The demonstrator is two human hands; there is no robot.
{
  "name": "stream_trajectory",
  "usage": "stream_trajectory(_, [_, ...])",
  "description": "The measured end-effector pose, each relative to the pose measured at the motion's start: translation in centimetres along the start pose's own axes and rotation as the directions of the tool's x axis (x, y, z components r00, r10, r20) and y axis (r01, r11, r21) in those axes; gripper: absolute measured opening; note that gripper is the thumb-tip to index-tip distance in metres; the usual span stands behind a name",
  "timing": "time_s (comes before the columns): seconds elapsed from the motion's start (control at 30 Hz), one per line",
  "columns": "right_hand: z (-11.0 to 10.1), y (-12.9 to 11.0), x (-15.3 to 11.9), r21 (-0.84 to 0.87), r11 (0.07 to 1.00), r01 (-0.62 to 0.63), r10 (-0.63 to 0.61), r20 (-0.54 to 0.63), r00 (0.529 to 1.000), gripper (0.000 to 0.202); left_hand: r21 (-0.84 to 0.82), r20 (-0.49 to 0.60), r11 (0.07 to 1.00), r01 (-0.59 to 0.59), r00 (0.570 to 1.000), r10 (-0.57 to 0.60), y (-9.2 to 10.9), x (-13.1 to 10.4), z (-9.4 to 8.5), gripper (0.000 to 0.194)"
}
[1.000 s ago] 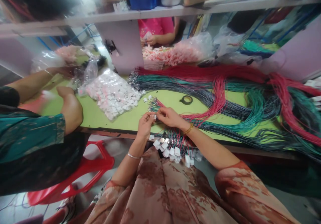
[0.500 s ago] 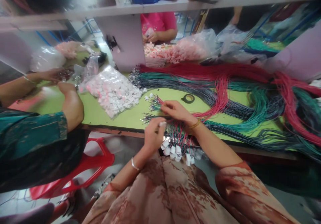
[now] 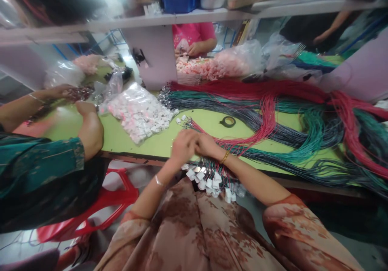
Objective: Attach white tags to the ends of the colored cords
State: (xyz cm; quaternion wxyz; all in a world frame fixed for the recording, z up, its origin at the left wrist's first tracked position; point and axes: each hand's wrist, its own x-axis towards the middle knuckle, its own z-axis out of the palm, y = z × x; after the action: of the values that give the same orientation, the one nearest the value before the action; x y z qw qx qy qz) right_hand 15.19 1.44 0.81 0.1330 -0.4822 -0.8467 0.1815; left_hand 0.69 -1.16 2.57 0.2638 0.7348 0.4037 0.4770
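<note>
My left hand [image 3: 182, 146] and my right hand [image 3: 208, 146] meet over the front edge of the table, both with fingers closed. The white connector housing that my left hand held a moment ago is hidden between the hands. What the right fingers pinch is also hidden. Just behind them lie the metal-tipped ends of red wires [image 3: 194, 124]; green and black wires [image 3: 260, 154] run off to the right. Below my hands, several white connectors [image 3: 209, 182] on thin wires hang over the edge. Two loose white housings [image 3: 181, 119] lie behind my left hand.
A clear bag of white housings [image 3: 142, 115] lies on the left. A roll of black tape [image 3: 228, 121] and long bundles of red wires [image 3: 230, 89] lie beyond my hands. A co-worker's arm [image 3: 91, 129] reaches in at left, above a red stool [image 3: 121, 194]. Another person sits opposite.
My right hand has moved back toward me from the wire ends, and my left hand has come up against it. The white connector housing has gone out of sight between them.
</note>
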Motion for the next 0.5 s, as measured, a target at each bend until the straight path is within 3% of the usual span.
stream_trajectory(0.07, [0.1,0.0,-0.1,-0.039,0.999,0.009,-0.011,-0.038,0.999,0.019,0.106,-0.131,0.983,0.148,0.982,-0.133,-3.1,3.2,-1.5,0.026])
stream_trajectory(0.1, [0.1,-0.1,-0.2,-0.057,0.998,0.019,-0.022,-0.047,0.999,0.019,0.181,-0.138,0.965,0.190,0.976,-0.166,-4.6,4.5,-1.9,0.029])
stream_trajectory(0.23, [0.0,-0.2,-0.4,-0.097,0.994,0.057,-0.061,-0.031,0.998,0.017,0.403,0.087,0.895,0.193,0.965,-0.247,-8.6,7.1,-2.6,0.024])
stream_trajectory(0.3, [-0.1,-0.3,-0.4,-0.110,0.992,0.057,-0.060,-0.022,0.998,0.018,0.486,0.135,0.856,0.176,0.953,-0.272,-9.2,7.0,-2.7,0.019])
stream_trajectory(0.5, [0.2,-0.3,-0.1,-0.164,0.984,0.077,-0.079,-0.009,0.997,0.018,0.615,0.117,0.770,0.172,0.945,-0.305,-8.7,5.4,-3.5,0.018])
